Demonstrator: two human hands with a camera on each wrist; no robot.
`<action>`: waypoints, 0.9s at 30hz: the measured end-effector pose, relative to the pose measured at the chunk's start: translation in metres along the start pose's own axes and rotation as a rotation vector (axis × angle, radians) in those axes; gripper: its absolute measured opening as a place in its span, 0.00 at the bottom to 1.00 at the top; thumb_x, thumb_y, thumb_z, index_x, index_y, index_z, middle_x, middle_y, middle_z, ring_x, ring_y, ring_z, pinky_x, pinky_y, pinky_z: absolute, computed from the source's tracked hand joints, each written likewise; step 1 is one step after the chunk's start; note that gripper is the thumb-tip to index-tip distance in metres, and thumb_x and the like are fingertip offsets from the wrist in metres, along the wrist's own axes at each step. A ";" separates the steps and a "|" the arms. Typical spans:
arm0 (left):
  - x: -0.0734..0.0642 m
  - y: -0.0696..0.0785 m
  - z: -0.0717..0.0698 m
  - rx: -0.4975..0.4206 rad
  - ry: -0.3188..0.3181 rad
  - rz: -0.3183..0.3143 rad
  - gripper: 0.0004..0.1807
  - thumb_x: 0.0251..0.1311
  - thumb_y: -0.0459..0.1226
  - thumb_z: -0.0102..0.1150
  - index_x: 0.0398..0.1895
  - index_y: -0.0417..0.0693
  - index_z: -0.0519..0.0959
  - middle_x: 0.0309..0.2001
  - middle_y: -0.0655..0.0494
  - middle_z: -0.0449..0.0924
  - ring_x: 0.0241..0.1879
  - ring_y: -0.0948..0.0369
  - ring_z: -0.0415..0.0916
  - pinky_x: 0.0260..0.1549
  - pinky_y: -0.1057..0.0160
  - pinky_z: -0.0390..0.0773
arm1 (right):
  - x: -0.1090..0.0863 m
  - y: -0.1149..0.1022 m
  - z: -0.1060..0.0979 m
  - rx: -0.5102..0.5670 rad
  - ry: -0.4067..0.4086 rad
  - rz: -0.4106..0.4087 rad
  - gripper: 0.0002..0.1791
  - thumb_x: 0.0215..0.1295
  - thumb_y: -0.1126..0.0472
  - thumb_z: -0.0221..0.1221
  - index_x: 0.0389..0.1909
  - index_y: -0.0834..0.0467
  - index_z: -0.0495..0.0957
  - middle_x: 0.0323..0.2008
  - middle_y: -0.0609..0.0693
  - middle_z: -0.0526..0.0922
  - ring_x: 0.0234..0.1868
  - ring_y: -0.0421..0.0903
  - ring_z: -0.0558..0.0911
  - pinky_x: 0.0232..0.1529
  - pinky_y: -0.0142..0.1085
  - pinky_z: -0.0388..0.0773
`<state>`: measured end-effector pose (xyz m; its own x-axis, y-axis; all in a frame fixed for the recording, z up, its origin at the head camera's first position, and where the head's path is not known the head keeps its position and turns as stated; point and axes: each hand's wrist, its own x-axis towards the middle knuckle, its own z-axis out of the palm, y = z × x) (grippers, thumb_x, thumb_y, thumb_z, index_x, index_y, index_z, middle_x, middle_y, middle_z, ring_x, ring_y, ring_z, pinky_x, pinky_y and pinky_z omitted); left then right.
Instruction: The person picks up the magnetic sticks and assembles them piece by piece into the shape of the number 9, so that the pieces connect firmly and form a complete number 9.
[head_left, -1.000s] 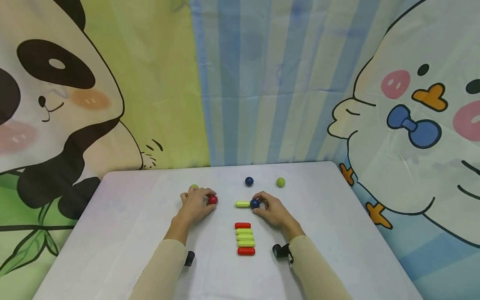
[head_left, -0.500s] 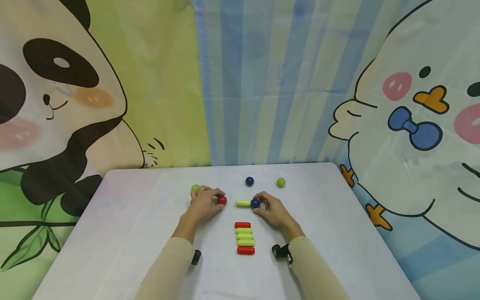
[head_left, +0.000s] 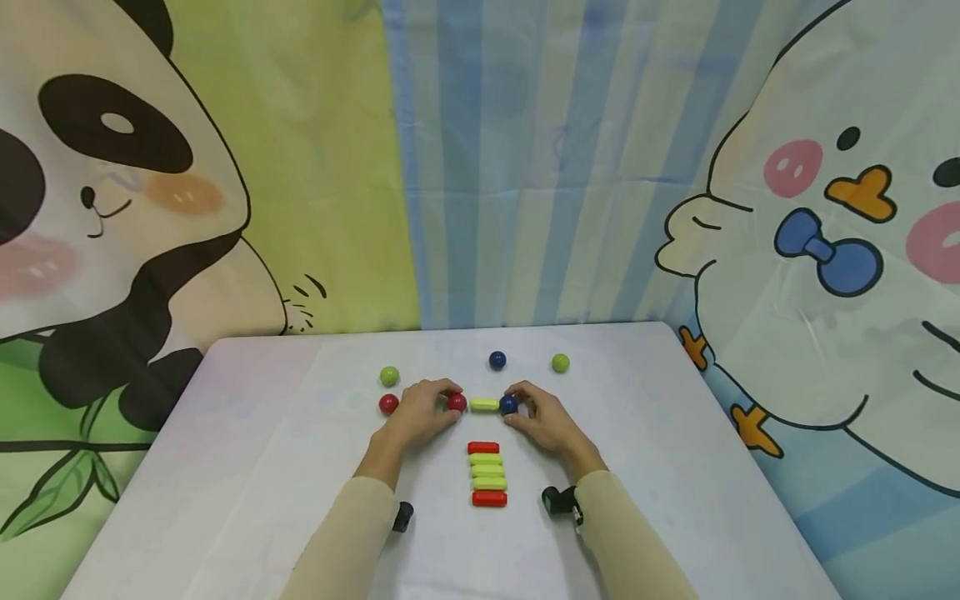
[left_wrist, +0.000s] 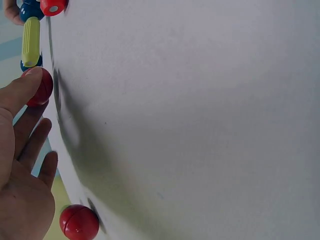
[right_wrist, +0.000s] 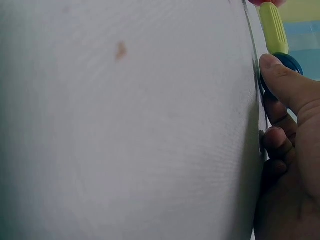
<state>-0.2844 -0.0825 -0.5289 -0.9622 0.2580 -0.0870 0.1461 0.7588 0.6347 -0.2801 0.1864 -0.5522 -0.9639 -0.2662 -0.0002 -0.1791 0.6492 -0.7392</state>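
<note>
My left hand (head_left: 422,410) pinches a red ball (head_left: 457,402) between thumb and fingers. Opposite it, my right hand (head_left: 547,419) pinches a dark blue ball (head_left: 509,404). A ribbed yellow-green rod (head_left: 484,404) lies in line between the two balls, one end on the blue ball and the other right at the red one. In the left wrist view the thumb lies over the red ball (left_wrist: 45,89), near the end of the rod (left_wrist: 31,42). The right wrist view has the thumb and a finger on the blue ball (right_wrist: 289,62), partly covering it.
Nearer the body lies a column of short rods: a red rod (head_left: 483,447), several yellow-green rods (head_left: 487,471) and another red rod (head_left: 489,498). Loose balls sit farther back: green (head_left: 389,376), red (head_left: 388,404), blue (head_left: 497,360) and green (head_left: 560,362). A patterned curtain (head_left: 495,167) hangs behind the white table (head_left: 225,467).
My left hand has moved right with the red ball, up to the free end of the rod. A second red ball now shows behind it. The right hand has stayed nearly still.
</note>
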 end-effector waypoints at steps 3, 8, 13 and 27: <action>0.000 -0.002 0.003 -0.046 -0.003 0.029 0.23 0.64 0.42 0.70 0.62 0.60 0.80 0.56 0.58 0.81 0.64 0.52 0.73 0.68 0.43 0.68 | 0.001 -0.001 0.000 -0.001 0.005 -0.009 0.21 0.67 0.55 0.69 0.58 0.42 0.76 0.49 0.45 0.81 0.37 0.44 0.72 0.38 0.38 0.69; -0.001 -0.007 0.009 -0.154 0.026 0.042 0.22 0.64 0.41 0.70 0.61 0.59 0.80 0.60 0.57 0.80 0.67 0.51 0.71 0.70 0.43 0.66 | 0.002 -0.001 0.001 -0.013 0.000 -0.012 0.21 0.67 0.55 0.69 0.59 0.43 0.76 0.50 0.46 0.81 0.39 0.45 0.72 0.40 0.38 0.70; -0.002 -0.015 0.017 -0.277 0.039 0.015 0.23 0.64 0.42 0.70 0.62 0.62 0.80 0.65 0.58 0.77 0.72 0.52 0.67 0.72 0.43 0.63 | 0.002 0.000 0.001 -0.018 -0.002 -0.002 0.21 0.68 0.56 0.68 0.59 0.43 0.76 0.52 0.46 0.81 0.41 0.45 0.73 0.42 0.38 0.71; -0.001 -0.017 0.025 -0.326 0.083 -0.020 0.22 0.64 0.42 0.71 0.61 0.66 0.80 0.66 0.58 0.77 0.72 0.53 0.66 0.72 0.44 0.63 | 0.006 -0.008 -0.005 -0.055 -0.055 0.058 0.23 0.67 0.54 0.68 0.61 0.43 0.74 0.53 0.47 0.79 0.43 0.46 0.74 0.47 0.40 0.74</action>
<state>-0.2805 -0.0807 -0.5583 -0.9816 0.1851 -0.0474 0.0589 0.5288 0.8467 -0.2852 0.1827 -0.5428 -0.9610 -0.2647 -0.0796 -0.1355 0.7022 -0.6990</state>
